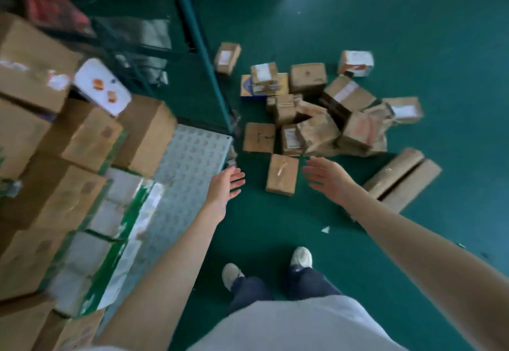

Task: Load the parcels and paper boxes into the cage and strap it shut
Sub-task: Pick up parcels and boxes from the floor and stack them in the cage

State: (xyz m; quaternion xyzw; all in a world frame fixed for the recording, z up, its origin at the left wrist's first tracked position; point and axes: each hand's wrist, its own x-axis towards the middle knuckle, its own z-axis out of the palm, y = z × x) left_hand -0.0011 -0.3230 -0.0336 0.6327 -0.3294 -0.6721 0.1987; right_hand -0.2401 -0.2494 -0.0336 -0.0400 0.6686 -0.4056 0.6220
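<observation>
Head view, looking down. The green floor [413,20] fills the right and far parts of my view. The cage [190,163] occupies the left: I see its pale dimpled base plate, with a green corner post [203,56] rising at its far right corner. Brown cartons [55,193] are stacked inside the cage along the left, with green-and-white packs beside them towards the near side; a white packet [102,86] lies tilted on top of the far cartons.

On the floor to the right of the cage, far from my feet, lies a loose pile of parcels [316,102], small cardboard boxes and crumpled paper bags touching one another. Two long parcels [399,180] lie side by side at the right, touching. One small box [282,175] sits apart from the near edge of the pile.

My left hand [228,182] is released, fingers straight, holding nothing, just beside the near right corner of the base plate. My right hand [327,177] is likewise released and holds nothing. The small box lies between the two hands, touched by neither. Near me are two white shoes [301,257] and a paper scrap [325,230].
</observation>
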